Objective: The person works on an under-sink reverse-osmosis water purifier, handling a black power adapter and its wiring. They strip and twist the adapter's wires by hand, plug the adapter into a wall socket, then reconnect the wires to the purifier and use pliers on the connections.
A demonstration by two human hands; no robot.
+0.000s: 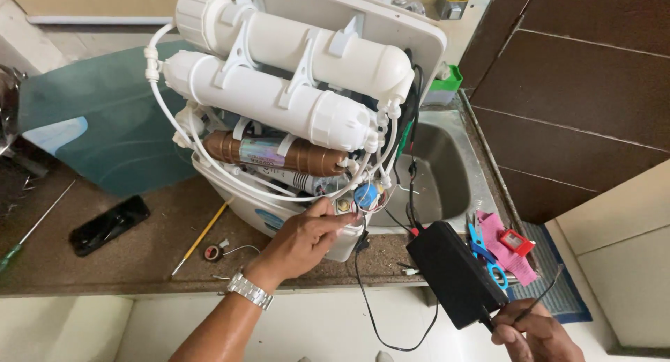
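Note:
An opened white water purifier [293,76] stands on the brown counter [139,257], showing two white filter housings, a copper-coloured cartridge [279,154], white tubing and wires. My left hand [303,240], with a metal wristwatch, reaches into the unit's lower front and pinches small wires by a blue part [365,194]. My right hand [537,334], at the lower right, grips the black cable end of a black power adapter box [453,272] that lies at the counter edge. A black wire loops down from the unit below the counter.
A steel sink [436,173] lies right of the purifier. A black phone [109,224], a yellow-shafted screwdriver [201,238], a tape roll [213,252] and a green-handled tool [14,252] lie on the counter. Blue scissors [488,254], pink cloth and a small red box [517,241] sit right.

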